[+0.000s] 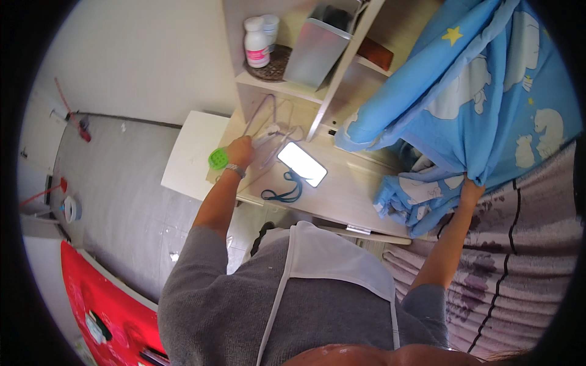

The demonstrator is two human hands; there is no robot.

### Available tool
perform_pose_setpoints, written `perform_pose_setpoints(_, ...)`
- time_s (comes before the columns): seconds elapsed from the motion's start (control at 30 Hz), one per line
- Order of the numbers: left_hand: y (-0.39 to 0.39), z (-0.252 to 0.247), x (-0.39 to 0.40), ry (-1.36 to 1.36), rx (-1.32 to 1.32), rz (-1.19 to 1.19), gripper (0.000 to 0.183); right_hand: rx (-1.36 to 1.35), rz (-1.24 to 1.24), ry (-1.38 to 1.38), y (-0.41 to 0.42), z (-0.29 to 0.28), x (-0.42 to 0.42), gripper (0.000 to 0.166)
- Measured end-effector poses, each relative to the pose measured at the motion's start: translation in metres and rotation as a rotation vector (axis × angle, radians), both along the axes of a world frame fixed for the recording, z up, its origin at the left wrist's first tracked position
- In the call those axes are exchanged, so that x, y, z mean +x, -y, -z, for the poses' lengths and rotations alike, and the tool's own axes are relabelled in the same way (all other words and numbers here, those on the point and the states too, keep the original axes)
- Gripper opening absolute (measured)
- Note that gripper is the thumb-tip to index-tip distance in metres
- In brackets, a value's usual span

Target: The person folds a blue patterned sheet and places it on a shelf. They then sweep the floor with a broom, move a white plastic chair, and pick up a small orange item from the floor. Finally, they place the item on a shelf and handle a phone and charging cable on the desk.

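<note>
My right hand (471,191) grips a gathered part of a blue quilt (439,105) printed with white bears and yellow stars. The quilt hangs over the right side of the desk and shelves, and its folds hide some of my fingers. At the desk's left end, my left hand (241,152) is curled around thin purple hanger-like loops (260,109), slightly blurred. Next to that wrist is a round green plastic piece with holes (218,158). Between my hands a phone (302,164) with a bright white screen lies on the desk (348,192), a dark teal lanyard (286,197) beside it.
White bottles (257,43) and a grey translucent bin (318,52) stand on the shelf above the desk. A patterned curtain (485,274) hangs at right. A white panel (194,153) adjoins the desk's left end. Behind on the left is a red-covered surface (110,302).
</note>
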State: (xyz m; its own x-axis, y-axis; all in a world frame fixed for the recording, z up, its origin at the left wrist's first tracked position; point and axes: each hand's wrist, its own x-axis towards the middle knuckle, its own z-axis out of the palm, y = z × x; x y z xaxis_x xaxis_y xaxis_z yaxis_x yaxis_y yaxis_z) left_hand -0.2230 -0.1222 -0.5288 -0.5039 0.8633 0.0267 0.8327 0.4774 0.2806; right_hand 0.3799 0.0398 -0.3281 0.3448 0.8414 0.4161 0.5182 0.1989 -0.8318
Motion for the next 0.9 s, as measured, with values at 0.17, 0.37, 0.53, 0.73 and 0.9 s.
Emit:
perform_pose_setpoints(0.17, 0.019, -0.023, -0.004, 0.046, 0.192, 0.019, 0.016, -0.041, 0.041, 0.048, 0.030, -0.009, -0.014, 0.046)
perform_pose_setpoints(0.37, 0.027, -0.011, -0.046, 1.041, 0.288, -0.015, 0.020, -0.083, 0.122, 0.022, 0.025, -0.003, -0.043, 0.048)
perform_pose_setpoints(0.53, 0.017, -0.021, -0.032, 0.821, 0.048, 0.130, 0.033, -0.085, 0.057, -0.021, 0.012, 0.013, -0.044, 0.047)
perform_pose_setpoints(0.73, 0.016, -0.018, -0.024, 0.564, -0.189, 0.246, 0.046, -0.077, -0.042, 0.002, 0.005, 0.017, -0.031, 0.048)
perform_pose_setpoints(0.9, 0.033, -0.051, -0.020, 1.107, -0.070, 0.082, 0.036, -0.076, -0.018, 0.097, 0.009, 0.022, -0.034, 0.048)
